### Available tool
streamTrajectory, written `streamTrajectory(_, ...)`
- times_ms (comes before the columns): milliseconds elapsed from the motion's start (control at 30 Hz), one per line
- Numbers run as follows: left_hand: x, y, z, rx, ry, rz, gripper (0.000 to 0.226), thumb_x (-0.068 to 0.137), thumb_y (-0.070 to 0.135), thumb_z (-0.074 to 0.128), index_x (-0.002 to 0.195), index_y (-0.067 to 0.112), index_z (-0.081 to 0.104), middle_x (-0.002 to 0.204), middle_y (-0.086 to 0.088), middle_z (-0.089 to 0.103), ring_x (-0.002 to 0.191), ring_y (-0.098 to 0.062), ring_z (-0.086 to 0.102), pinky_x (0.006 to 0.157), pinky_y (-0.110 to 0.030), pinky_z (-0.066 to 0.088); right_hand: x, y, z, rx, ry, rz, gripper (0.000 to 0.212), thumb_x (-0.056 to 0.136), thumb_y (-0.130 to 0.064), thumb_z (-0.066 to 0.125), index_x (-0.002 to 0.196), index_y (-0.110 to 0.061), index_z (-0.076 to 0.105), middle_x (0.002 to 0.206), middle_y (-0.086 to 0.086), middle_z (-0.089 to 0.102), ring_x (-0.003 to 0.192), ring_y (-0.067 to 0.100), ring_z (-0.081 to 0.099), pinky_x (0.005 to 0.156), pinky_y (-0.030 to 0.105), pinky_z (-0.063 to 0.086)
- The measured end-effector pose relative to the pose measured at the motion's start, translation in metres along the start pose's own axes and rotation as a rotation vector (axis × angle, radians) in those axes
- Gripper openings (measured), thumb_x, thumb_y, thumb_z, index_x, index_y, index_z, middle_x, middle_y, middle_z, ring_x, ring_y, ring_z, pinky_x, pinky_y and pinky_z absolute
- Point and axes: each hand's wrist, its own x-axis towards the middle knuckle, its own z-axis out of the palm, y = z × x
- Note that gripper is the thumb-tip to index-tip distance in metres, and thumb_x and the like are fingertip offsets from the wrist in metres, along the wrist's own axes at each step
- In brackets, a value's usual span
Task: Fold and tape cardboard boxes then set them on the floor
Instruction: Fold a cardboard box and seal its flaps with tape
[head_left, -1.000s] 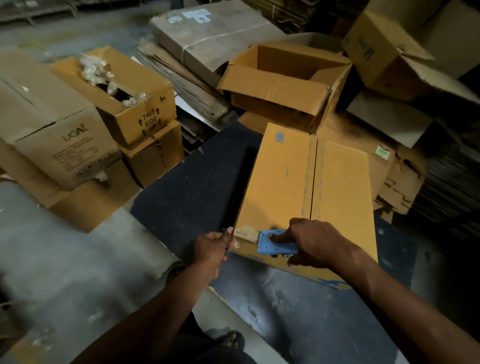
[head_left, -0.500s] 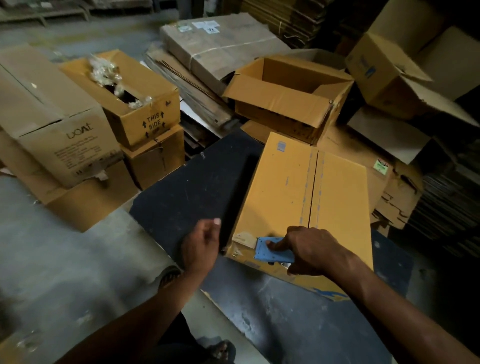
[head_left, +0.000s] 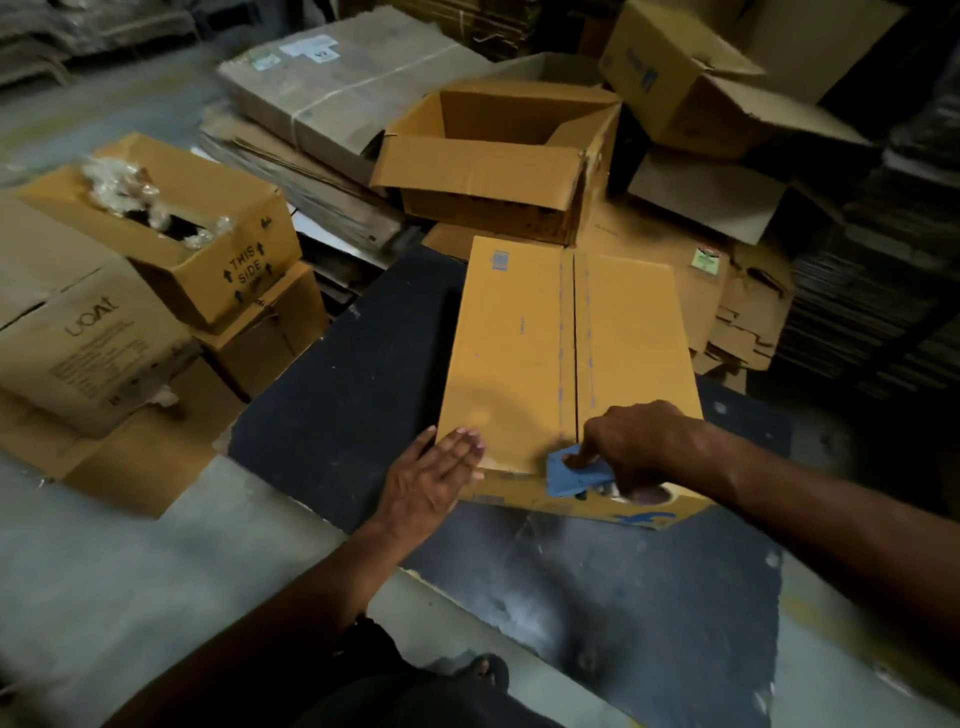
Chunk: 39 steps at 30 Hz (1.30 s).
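Note:
A closed yellow-brown cardboard box (head_left: 524, 353) stands on a dark mat (head_left: 343, 395), its two top flaps meeting along a centre seam. My right hand (head_left: 639, 441) grips a blue tape dispenser (head_left: 571, 473) at the box's near edge, just by the end of the seam. My left hand (head_left: 431, 478) lies flat with straight fingers on the box's near-left corner, pressing it. The tape roll is mostly hidden under my right hand.
An open box (head_left: 493, 161) sits behind the one I hold. At left are stacked boxes, one marked THIS SIDE (head_left: 171, 223) and one printed boAt (head_left: 88, 343). Flattened cardboard (head_left: 727, 312) lies at right, more boxes (head_left: 691, 78) behind. My foot (head_left: 488, 670) shows below.
My left hand left the box's near-left corner, swung out, and now lies flat on that corner. My right hand slid the blue dispenser rightward to the seam's end.

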Motion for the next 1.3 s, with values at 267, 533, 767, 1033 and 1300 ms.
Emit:
streamTrajectory(267,-0.001,0.001,-0.002,0.024,-0.077,0.005,0.036,0.109,0.029,0.051,0.14,0.012,0.059,0.139,-0.007,0.067,0.13,-0.022,0.063,0.105,-0.05,0.05,-0.029,0.035,0.029,0.049,-0.049,0.066,0.063,0.093,-0.025,0.072,0.149,-0.039,0.046,0.137,-0.001,0.056,0.121,0.021,0.058,0.076,0.033,0.043)
streamTrajectory(533,0.037,0.06,-0.014,0.078,-0.398,0.061,0.062,0.102,0.05,0.044,0.151,0.012,0.05,0.158,-0.007,0.047,0.146,-0.021,0.046,0.123,-0.05,0.025,-0.019,0.039,0.037,-0.029,0.037,-0.054,0.061,0.091,-0.027,0.073,0.147,-0.036,0.051,0.129,-0.001,0.061,0.114,0.021,0.059,0.075,0.03,0.043)
streamTrajectory(767,0.054,0.082,0.011,-0.047,-0.409,0.16,0.048,0.088,0.012,0.051,0.131,0.014,0.071,0.138,-0.006,0.067,0.13,-0.023,0.063,0.108,-0.044,0.052,-0.019,0.044,0.052,-0.008,0.039,-0.054,0.064,0.092,-0.025,0.071,0.15,-0.038,0.047,0.13,0.0,0.058,0.115,0.023,0.059,0.081,0.038,0.055)
streamTrajectory(1033,0.054,0.075,0.011,-0.034,-0.377,0.176,0.078,0.063,0.002,0.09,0.136,0.011,0.066,0.138,-0.008,0.067,0.127,-0.025,0.065,0.109,-0.044,0.042,-0.022,0.066,0.068,0.056,0.047,-0.033,0.067,0.09,-0.016,0.07,0.147,-0.045,0.049,0.131,-0.002,0.059,0.115,0.021,0.059,0.078,0.035,0.053)
streamTrajectory(1300,0.045,0.054,0.012,-0.071,-0.273,0.226,0.063,0.08,-0.002,0.068,0.141,0.008,0.059,0.14,-0.011,0.065,0.128,-0.026,0.064,0.112,-0.045,0.045,-0.053,0.083,0.074,0.157,-0.1,0.087,0.076,0.086,-0.008,0.072,0.151,-0.037,0.047,0.129,-0.002,0.06,0.099,0.016,0.057,0.075,0.028,0.042)
